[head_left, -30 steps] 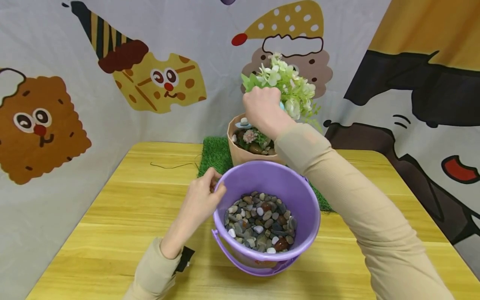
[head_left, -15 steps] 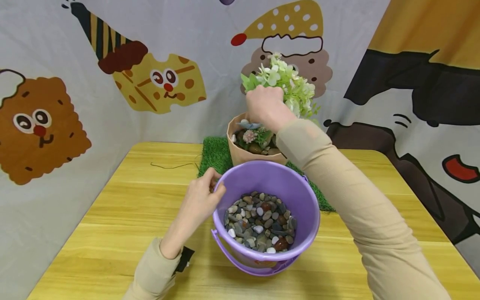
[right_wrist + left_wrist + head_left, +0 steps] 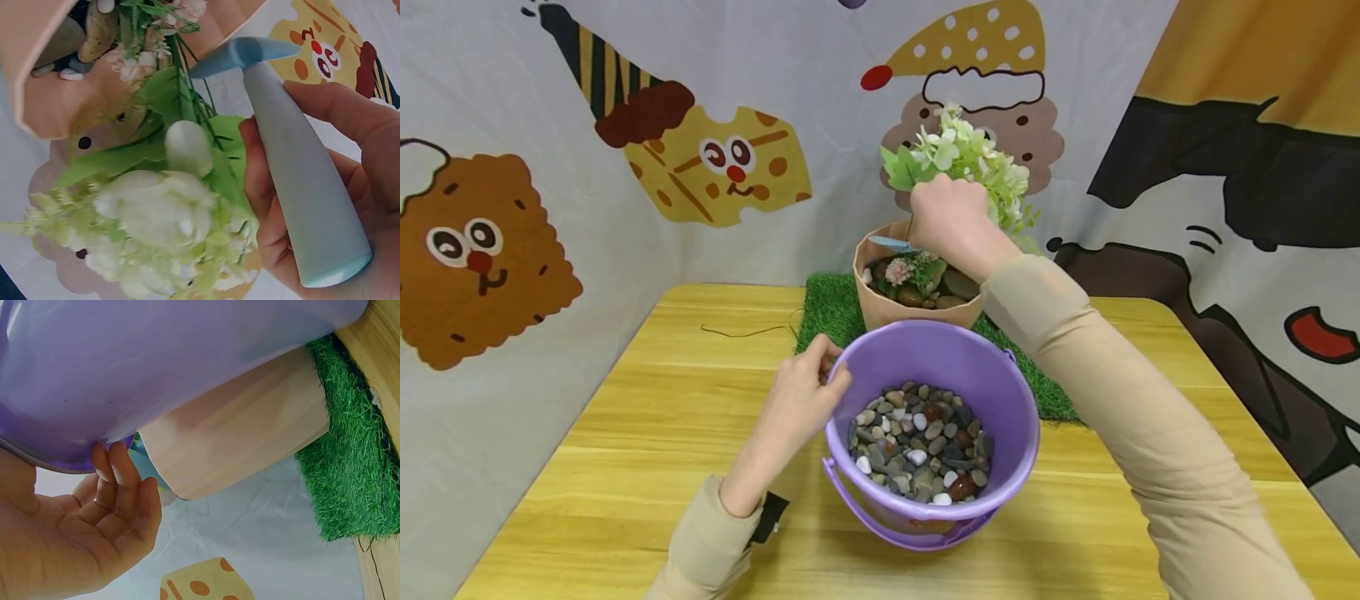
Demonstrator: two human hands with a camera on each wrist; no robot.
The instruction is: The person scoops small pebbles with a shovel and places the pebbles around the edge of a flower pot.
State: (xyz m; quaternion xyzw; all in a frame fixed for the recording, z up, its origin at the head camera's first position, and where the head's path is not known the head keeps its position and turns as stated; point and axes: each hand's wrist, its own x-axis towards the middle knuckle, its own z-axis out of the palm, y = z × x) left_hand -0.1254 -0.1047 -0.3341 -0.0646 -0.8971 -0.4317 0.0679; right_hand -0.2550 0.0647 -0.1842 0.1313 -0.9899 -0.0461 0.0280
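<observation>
In the head view my left hand (image 3: 801,392) holds the left rim of a purple bucket (image 3: 1022,417), thumb on one side of the rim and fingers curled on the other. Pebbles (image 3: 917,450) cover the bucket's bottom. My right hand (image 3: 955,218) is raised over a peach flowerpot (image 3: 883,312) behind the bucket. It grips the pale blue handle (image 3: 306,175) of a small toy shovel, whose curved blue blade (image 3: 247,53) points left over the pot's opening. Stones and a pink flower (image 3: 898,271) show inside the pot. Beside the right hand stand white-green artificial flowers (image 3: 156,212).
Under the pot lies a green artificial-grass mat (image 3: 831,308) on the wooden table (image 3: 700,400). A thin dark wire (image 3: 741,333) lies left of the mat. A cartoon-printed cloth (image 3: 835,150) hangs behind the table.
My right hand has moved right, bringing the shovel with it. A white stone seen on its blade earlier no longer shows there, and the blade has tilted. The left hand and bucket stay put.
</observation>
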